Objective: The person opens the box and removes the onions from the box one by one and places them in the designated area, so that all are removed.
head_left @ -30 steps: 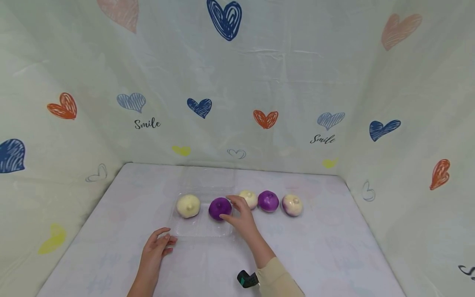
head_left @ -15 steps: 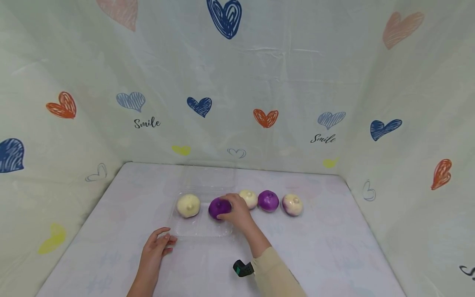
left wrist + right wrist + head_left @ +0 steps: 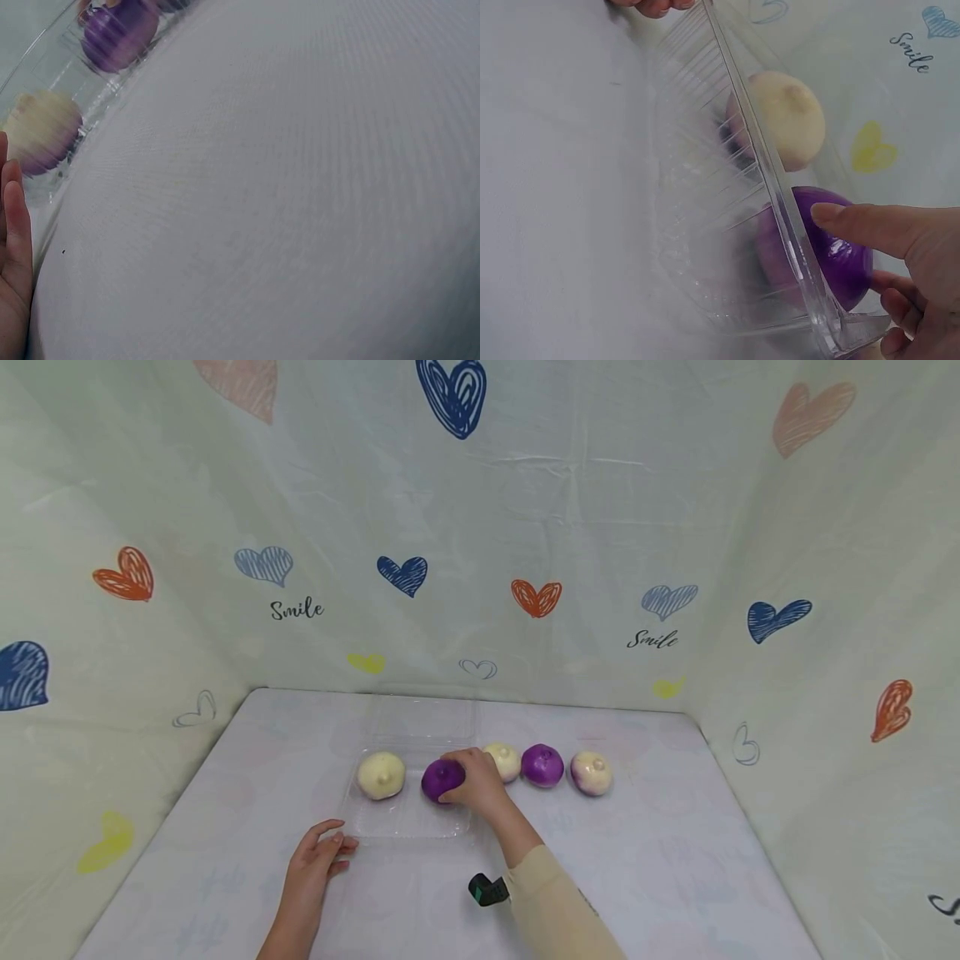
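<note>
A clear plastic container (image 3: 397, 827) lies on the table with its lid folded back. In its right half sits a purple onion (image 3: 439, 782), and my right hand (image 3: 482, 782) grips it from the right. The right wrist view shows the thumb (image 3: 855, 221) on the near side of the onion and curled fingers at its lower side. A cream onion (image 3: 381, 776), purplish underneath in the left wrist view, sits in the left half. My left hand (image 3: 321, 853) rests with relaxed fingers by the container's front left corner, holding nothing.
Right of the container stand a cream onion (image 3: 504, 762), a purple onion (image 3: 542, 766) and a cream onion tinged purple (image 3: 592, 774), in a row. The clear lid (image 3: 423, 714) lies behind the container. A curtain (image 3: 585, 510) printed with hearts surrounds the table (image 3: 675, 860).
My right hand has moved slightly left and closed its thumb and fingers round the purple onion in the container. The left hand has stayed in place.
</note>
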Tool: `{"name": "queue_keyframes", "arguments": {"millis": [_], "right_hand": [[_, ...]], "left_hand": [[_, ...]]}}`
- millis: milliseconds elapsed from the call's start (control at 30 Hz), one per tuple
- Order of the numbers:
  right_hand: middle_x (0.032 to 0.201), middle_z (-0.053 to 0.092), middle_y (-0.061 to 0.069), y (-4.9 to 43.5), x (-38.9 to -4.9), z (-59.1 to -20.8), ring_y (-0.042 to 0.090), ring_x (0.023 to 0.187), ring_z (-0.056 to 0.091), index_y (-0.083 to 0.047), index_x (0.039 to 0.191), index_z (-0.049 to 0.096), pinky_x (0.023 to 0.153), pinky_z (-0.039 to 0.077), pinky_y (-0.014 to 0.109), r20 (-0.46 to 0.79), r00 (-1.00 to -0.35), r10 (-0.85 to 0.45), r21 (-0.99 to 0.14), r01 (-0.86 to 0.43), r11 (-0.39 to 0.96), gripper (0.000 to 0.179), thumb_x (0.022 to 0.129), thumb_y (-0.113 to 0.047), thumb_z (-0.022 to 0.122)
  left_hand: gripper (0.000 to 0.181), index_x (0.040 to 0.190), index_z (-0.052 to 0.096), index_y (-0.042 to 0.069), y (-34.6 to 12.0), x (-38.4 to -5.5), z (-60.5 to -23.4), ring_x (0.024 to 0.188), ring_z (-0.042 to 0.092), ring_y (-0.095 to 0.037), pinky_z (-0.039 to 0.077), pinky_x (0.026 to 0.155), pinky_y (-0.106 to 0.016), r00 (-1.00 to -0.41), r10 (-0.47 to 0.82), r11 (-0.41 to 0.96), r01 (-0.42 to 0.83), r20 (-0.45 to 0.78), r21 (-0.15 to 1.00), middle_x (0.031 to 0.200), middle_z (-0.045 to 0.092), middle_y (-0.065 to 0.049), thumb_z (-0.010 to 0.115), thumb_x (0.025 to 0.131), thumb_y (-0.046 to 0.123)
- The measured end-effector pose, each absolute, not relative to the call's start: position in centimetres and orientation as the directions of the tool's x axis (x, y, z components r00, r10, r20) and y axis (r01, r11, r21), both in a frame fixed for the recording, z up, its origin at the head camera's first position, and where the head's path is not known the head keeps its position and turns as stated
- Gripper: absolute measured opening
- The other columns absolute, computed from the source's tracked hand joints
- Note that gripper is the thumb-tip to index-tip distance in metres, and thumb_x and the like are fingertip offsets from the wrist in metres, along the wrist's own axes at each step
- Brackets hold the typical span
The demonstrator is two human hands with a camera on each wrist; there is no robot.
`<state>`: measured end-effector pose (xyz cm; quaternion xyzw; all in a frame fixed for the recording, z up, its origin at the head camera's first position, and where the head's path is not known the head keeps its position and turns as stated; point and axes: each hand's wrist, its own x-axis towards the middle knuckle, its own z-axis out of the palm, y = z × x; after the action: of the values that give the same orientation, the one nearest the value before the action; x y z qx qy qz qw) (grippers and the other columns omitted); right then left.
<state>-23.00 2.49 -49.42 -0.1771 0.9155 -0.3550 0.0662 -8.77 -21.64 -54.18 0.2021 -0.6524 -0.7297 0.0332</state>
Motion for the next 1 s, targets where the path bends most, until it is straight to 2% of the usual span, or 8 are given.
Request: {"name": "queue_keyframes", "arguments": {"millis": [300, 767, 1000], "right_hand": [[0.118, 0.06, 0.009, 2.3, -23.25, -49.54, 0.029, 0.114, 0.048, -0.014, 0.12, 0.067, 0.097, 0.04, 0.044, 0.025, -0.916, -0.401, -0.578, -0.341, 0.742, 0.061, 0.064, -0.017, 0.092], [0.119, 0.061, 0.009, 2.36, -23.12, -49.12, 0.029, 0.114, 0.047, -0.014, 0.122, 0.066, 0.097, 0.041, 0.045, -0.014, -0.912, -0.41, -0.578, -0.327, 0.748, 0.061, 0.066, -0.019, 0.091], [0.12, 0.06, 0.008, 2.39, -23.21, -48.94, 0.028, 0.113, 0.047, -0.016, 0.122, 0.067, 0.094, 0.042, 0.043, -0.036, -0.892, -0.451, -0.519, -0.369, 0.771, 0.061, 0.066, -0.025, 0.091]], "left_hand": [[0.037, 0.132, 0.046, 0.0, -21.55, -8.81, -54.02, 0.085, 0.062, -0.006, 0.051, 0.072, -0.022, -0.915, -0.31, -0.132, -0.226, -0.257, 0.965, 0.086, 0.069, 0.006, 0.052, 0.103, 0.022], [0.035, 0.132, 0.046, 0.002, -21.62, -8.9, -54.03, 0.085, 0.062, -0.007, 0.051, 0.073, -0.023, -0.907, -0.312, -0.141, -0.25, -0.282, 0.958, 0.086, 0.069, 0.006, 0.051, 0.103, 0.021], [0.035, 0.133, 0.045, 0.006, -21.76, -8.91, -54.06, 0.087, 0.062, -0.007, 0.05, 0.075, -0.023, -0.9, -0.304, -0.138, -0.282, -0.311, 0.949, 0.087, 0.068, 0.008, 0.05, 0.103, 0.023]]}}
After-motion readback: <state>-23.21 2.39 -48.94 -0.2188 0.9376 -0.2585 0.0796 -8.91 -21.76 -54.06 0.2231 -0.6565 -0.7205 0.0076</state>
